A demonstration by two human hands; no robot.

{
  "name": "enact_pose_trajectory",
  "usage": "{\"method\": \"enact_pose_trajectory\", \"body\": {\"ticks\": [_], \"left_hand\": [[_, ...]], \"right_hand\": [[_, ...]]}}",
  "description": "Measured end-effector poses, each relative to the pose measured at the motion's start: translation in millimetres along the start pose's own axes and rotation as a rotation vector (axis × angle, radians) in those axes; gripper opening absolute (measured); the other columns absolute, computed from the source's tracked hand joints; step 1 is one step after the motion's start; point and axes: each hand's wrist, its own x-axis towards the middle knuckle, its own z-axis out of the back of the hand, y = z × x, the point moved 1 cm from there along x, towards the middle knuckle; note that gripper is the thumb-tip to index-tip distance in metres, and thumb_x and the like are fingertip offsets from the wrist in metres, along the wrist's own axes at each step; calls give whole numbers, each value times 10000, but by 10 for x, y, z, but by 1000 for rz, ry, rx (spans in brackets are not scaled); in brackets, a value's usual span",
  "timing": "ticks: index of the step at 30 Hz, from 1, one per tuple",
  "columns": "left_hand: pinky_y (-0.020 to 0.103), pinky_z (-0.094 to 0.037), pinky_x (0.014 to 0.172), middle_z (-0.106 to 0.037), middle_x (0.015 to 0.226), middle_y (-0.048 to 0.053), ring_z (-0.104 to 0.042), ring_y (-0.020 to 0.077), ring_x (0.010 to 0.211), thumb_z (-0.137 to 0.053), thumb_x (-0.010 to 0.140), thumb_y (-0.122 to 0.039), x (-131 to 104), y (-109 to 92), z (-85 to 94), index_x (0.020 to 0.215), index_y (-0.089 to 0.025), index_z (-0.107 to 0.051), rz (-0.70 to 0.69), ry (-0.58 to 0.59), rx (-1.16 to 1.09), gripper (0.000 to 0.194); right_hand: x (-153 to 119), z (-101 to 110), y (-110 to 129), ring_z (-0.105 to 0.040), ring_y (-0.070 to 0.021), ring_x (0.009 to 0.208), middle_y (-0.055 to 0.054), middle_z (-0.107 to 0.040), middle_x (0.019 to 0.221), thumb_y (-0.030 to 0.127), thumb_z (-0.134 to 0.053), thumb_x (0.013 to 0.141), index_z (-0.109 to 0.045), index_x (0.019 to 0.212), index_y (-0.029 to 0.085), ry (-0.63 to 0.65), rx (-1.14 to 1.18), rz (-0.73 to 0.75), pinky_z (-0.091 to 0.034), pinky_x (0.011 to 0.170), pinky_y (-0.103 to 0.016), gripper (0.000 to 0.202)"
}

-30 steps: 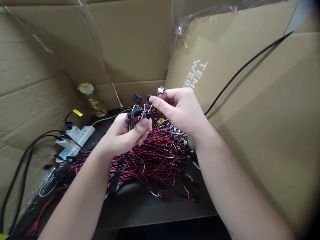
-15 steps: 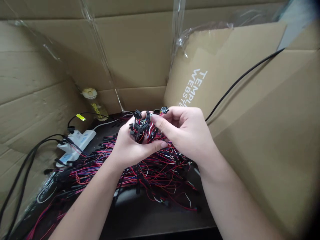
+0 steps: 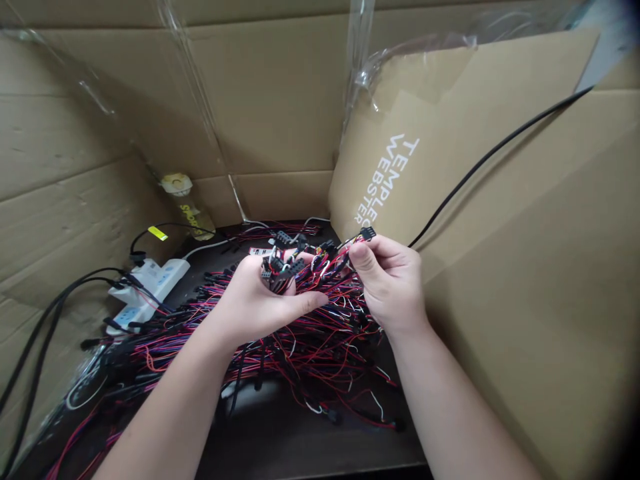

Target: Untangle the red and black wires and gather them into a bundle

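Observation:
A cluster of wires with black plug connectors [image 3: 285, 268] sits in the curl of my left hand [image 3: 255, 307], whose thumb stretches out to the right. My right hand [image 3: 393, 283] pinches thin coloured wires between thumb and forefinger. A black connector [image 3: 368, 233] sticks up just past those fingertips. Beneath both hands spreads a large heap of red, purple, black and white wires [image 3: 195, 333], many with dark ends. How the wires run inside my left palm is hidden.
On the left lies a white power strip [image 3: 165, 280] with plugs and black cables. A yellow-capped clear bottle [image 3: 187, 207] stands behind it. Cardboard walls [image 3: 275, 100] surround the dark table [image 3: 320, 447], and a black cable [image 3: 480, 163] crosses the right-hand cardboard.
My right hand has moved right, away from my left, with the pinched wires and connector. The cluster in my left hand has spread out. The view has shifted slightly.

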Motion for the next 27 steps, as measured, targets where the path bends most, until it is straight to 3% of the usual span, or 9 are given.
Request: {"method": "enact_pose_trajectory", "body": {"ticks": [6,12,17,20,23,27], "left_hand": [[226,-408,553,-502,608,-48,-456,78,564,-814,832,-336,0,26,-54,668,-168,-545,-49,14,45,357],[229,-461,590,-612,703,-12,-557,107,631,-755,878,-356,-35,82,25,812,-176,-671,50,-12,-41,209],[245,-498,637,-673,755,16,-602,129,687,-744,882,-377,-55,89,33,839,-175,-710,111,-89,-82,209],[248,-471,606,-652,719,4,-565,117,643,-730,902,-377,-62,101,0,805,-180,-699,98,-102,-53,222],[253,-457,583,-636,689,-7,-544,114,614,-719,919,-392,-75,101,-37,800,-190,-703,78,-193,-1,234],[283,-473,631,-649,728,-1,-560,130,652,-707,932,-350,-87,40,-92,768,-194,-685,-26,-258,101,228]], "right_hand": [[-66,78,-95,-554,-73,559,20,-644,658,469,-846,815,-738,765,214,19,130,-46,-426,529,-209,282],[-64,138,-142,-604,-71,577,34,-698,708,378,-876,800,-798,890,286,14,173,-32,-482,560,-203,150],[-75,109,-140,-587,-55,572,41,-698,696,351,-857,824,-829,951,341,6,124,-21,-460,544,-182,131],[-99,46,-105,-571,-51,553,40,-699,691,341,-862,813,-835,916,330,22,112,-4,-437,517,-179,107],[-117,-17,-51,-575,-52,552,36,-713,696,303,-873,793,-836,891,306,34,89,20,-456,531,-185,105],[-121,-52,-25,-567,-65,551,31,-716,689,290,-903,734,-826,844,267,20,80,16,-485,543,-207,136]]}}
